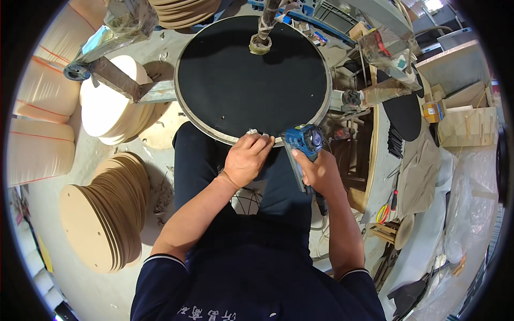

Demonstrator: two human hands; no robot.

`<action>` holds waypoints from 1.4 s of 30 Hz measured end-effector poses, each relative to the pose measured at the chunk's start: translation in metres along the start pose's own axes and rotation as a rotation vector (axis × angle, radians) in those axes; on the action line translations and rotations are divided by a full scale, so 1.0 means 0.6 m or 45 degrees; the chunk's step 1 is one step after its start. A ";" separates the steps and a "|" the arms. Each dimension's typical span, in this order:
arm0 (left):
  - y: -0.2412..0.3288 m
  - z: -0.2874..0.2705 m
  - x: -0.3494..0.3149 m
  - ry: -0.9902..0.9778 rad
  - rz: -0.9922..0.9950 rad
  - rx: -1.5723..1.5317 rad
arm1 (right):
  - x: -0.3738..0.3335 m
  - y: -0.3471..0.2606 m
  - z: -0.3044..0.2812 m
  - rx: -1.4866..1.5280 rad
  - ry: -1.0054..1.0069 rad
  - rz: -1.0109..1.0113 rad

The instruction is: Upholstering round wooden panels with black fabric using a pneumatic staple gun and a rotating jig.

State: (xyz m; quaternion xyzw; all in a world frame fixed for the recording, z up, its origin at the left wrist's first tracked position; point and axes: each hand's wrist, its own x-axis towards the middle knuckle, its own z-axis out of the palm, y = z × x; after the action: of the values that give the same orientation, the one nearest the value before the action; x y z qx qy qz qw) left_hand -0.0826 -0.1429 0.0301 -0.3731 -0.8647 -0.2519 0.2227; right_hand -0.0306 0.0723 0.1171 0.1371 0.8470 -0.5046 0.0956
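Observation:
A round seat-like disc (251, 85) with a black face and a pale rim lies in front of me. At its near edge, the bunched fingers of my left hand (248, 156) grip the rim; a small whitish bit shows at the fingertips. My right hand (321, 170) is wrapped round the handle of a blue staple gun (304, 140). Its nose is by the rim, just right of my left hand; whether it touches cannot be made out. From above, a post with a taped foot (260, 44) comes down over the far part of the disc.
Metal arms (156, 92) flank the disc. On the left stand a stack of brown round boards (88, 230), pale foam discs (110, 99) and wrapped rolls (40, 152). To the right, a bench (388, 182) carries scissors (383, 213), black round pieces (404, 117) and cloth. A hose hangs below the staple gun.

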 end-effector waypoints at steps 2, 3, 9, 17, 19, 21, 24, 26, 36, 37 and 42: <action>0.002 0.004 0.000 -0.041 0.002 0.010 | -0.001 -0.015 -0.003 -0.019 -0.003 0.125; 0.005 0.005 -0.002 -0.073 0.000 0.015 | -0.003 -0.016 -0.003 -0.021 -0.003 0.122; 0.021 0.003 -0.001 -0.178 -0.013 0.002 | -0.027 -0.017 -0.021 0.051 0.130 0.350; -0.046 -0.040 -0.022 -0.053 -0.047 -0.132 | -0.039 -0.012 -0.029 0.083 0.164 0.355; -0.052 -0.042 -0.025 -0.070 -0.063 -0.142 | -0.033 -0.016 -0.028 0.080 0.139 0.332; -0.048 -0.042 -0.023 -0.034 -0.025 -0.131 | -0.023 -0.019 -0.027 0.100 0.073 0.237; -0.043 -0.034 -0.021 0.001 -0.003 -0.145 | -0.007 -0.016 -0.021 0.028 0.051 0.195; -0.037 -0.030 -0.017 0.029 -0.001 -0.138 | -0.002 -0.003 -0.018 -0.020 0.051 0.179; -0.009 0.000 -0.017 0.046 -0.071 -0.179 | -0.005 -0.005 -0.006 0.025 -0.012 0.229; -0.009 0.000 -0.017 0.025 -0.037 -0.188 | -0.008 -0.012 -0.001 0.080 -0.016 0.202; -0.007 0.008 -0.024 -0.035 0.018 -0.264 | -0.009 -0.009 -0.005 -0.029 0.033 0.185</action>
State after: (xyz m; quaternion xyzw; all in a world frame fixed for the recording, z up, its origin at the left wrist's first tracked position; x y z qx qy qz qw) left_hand -0.0779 -0.1504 0.0167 -0.4036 -0.8343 -0.3334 0.1728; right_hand -0.0276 0.0717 0.1244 0.2038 0.8417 -0.4847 0.1226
